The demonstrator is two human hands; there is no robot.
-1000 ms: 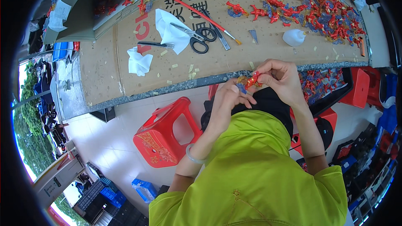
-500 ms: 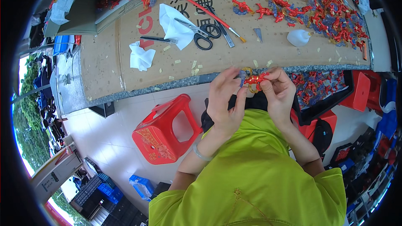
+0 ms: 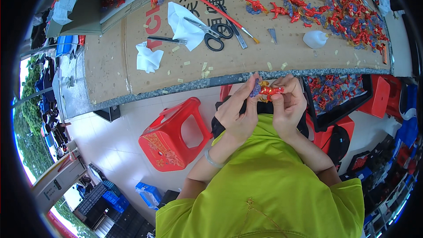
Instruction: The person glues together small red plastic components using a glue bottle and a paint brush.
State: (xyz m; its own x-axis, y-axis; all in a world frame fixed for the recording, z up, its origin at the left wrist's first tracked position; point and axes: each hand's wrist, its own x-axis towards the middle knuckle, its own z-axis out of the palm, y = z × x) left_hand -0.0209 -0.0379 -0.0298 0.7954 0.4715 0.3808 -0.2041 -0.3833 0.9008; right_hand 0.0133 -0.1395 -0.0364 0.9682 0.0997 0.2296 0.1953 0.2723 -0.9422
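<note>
A small red, gold and purple figurine [image 3: 269, 90] is held between my two hands, just off the table's near edge. The thumb and fingers of my left hand [image 3: 238, 117] pinch its purple end. At the red end, my right hand [image 3: 289, 107] grips it with thumb and curled fingers. Parts of the figurine are covered by my fingertips. Many similar figurines [image 3: 304, 0] lie heaped on the cardboard-covered table [image 3: 119, 57], at the far right.
Black-handled scissors [image 3: 214, 42], a red paintbrush [image 3: 220, 13], tweezers [image 3: 167, 40], white tissues [image 3: 149, 57] and a white squeeze bottle [image 3: 315, 39] lie on the table. A black tray [image 3: 326, 117] of figurines sits to my right. A red stool [image 3: 167, 150] stands at my left.
My left hand has closed its fingers on the purple end of the figurine, where it was more spread before. My right hand has shifted slightly left and down.
</note>
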